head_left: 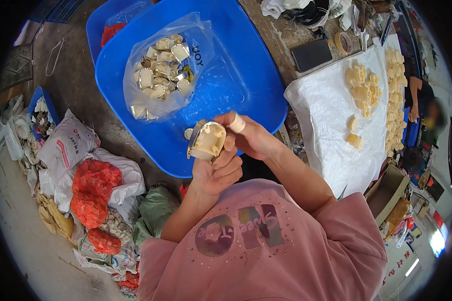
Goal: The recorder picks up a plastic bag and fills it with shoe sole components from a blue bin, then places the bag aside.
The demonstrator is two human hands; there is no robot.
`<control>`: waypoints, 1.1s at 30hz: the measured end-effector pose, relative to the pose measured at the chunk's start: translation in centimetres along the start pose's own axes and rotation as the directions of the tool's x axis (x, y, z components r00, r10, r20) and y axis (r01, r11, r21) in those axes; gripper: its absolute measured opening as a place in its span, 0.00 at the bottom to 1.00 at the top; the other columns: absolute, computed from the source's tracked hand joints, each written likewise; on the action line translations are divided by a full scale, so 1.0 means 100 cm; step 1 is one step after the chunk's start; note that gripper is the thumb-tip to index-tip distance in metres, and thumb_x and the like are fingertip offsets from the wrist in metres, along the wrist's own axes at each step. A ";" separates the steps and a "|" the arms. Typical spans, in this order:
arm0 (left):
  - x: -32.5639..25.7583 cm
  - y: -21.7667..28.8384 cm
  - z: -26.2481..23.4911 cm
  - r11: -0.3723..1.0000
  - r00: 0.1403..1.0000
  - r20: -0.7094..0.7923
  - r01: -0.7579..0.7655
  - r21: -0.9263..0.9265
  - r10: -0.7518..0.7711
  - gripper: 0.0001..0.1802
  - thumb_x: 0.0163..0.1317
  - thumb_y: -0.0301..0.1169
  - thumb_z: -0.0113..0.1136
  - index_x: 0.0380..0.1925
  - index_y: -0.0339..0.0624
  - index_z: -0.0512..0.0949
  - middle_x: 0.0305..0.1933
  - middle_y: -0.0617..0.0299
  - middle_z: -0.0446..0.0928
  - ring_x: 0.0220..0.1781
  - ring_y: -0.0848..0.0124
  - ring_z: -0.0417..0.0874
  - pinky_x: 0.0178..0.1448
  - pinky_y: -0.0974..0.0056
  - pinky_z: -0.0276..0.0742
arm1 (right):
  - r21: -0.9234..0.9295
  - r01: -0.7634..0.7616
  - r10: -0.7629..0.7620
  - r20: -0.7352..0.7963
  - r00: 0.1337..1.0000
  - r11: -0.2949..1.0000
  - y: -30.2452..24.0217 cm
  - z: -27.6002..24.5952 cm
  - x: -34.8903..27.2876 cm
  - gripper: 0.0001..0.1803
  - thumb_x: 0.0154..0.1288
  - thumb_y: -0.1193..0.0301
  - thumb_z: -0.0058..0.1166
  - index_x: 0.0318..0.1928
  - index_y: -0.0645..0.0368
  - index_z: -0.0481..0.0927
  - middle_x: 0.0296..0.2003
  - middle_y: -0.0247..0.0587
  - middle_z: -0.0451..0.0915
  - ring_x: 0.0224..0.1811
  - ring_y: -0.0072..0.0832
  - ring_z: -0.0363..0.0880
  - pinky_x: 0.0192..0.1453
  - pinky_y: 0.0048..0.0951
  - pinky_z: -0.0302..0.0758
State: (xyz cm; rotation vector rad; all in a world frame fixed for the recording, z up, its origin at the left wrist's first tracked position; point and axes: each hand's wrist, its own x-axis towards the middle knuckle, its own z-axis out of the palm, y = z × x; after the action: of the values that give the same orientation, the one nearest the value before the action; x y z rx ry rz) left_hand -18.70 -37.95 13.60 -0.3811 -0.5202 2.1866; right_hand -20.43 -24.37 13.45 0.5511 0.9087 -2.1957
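My left hand (220, 171) is closed round a cream plastic part in a shiny gold shell (207, 141), its hollow side with small pegs facing up. My right hand (253, 138) meets the right edge of this part with bent fingers, and one finger is wrapped in pale tape (237, 123). Some of its fingertips are hidden. Both hands are over the near edge of a big blue tub (231, 75). Inside the tub lies a clear plastic bag (201, 37) with several gold shells (160, 65). One small gold piece (188, 133) shows just beyond the held part.
To the right, a white sheet (316, 110) bears a pile of cream plastic parts (364, 88). A dark phone (311, 55) and a tape roll (343, 43) are behind it. Sacks (68, 138) and red bags (93, 188) crowd the left floor. Another person (424, 103) sits far right.
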 end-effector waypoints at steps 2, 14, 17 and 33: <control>-0.003 0.001 -0.005 1.000 0.998 -0.069 -0.008 0.008 0.008 0.21 0.65 0.44 0.37 0.37 0.35 0.68 0.13 0.69 0.55 0.12 0.79 0.55 0.11 0.75 0.53 | -0.076 0.023 -0.026 -0.040 0.999 0.997 0.004 0.002 -0.001 0.27 0.61 0.52 0.48 0.49 0.62 0.71 0.44 0.40 0.73 0.46 0.26 0.70 0.49 0.30 0.69; -0.004 0.073 -0.064 -0.019 0.347 -0.060 0.221 0.975 0.936 0.13 0.62 0.36 0.49 0.39 0.37 0.71 0.33 0.63 0.70 0.35 0.74 0.70 0.35 0.71 0.64 | -0.282 0.209 -0.315 -0.409 0.856 0.936 0.014 -0.037 0.058 0.19 0.64 0.69 0.46 0.50 0.69 0.67 0.36 0.43 0.76 0.36 0.25 0.77 0.36 0.26 0.76; 0.017 0.103 -0.052 0.237 0.083 -0.244 0.085 0.968 0.966 0.17 0.61 0.38 0.50 0.46 0.39 0.69 0.45 0.59 0.70 0.45 0.69 0.69 0.50 0.58 0.62 | -0.404 0.198 -0.389 -0.474 0.789 0.893 0.002 -0.027 0.090 0.19 0.63 0.70 0.44 0.52 0.69 0.66 0.37 0.46 0.76 0.36 0.26 0.77 0.36 0.25 0.76; -0.067 0.094 -0.054 0.193 0.355 -0.167 -0.039 0.980 0.920 0.16 0.66 0.32 0.44 0.48 0.31 0.68 0.19 0.65 0.68 0.24 0.78 0.70 0.32 0.72 0.67 | -0.957 -0.072 -0.016 -0.070 0.997 -0.281 0.216 -0.091 0.160 0.16 0.56 0.70 0.43 0.45 0.39 0.76 0.55 0.47 0.61 0.55 0.52 0.60 0.50 0.47 0.69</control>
State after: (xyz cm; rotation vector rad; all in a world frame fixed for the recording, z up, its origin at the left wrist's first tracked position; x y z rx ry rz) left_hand -18.51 -47.33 4.98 -0.9803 1.6174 2.2252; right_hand -14.38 -35.81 -11.80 -0.2975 2.2667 -0.5407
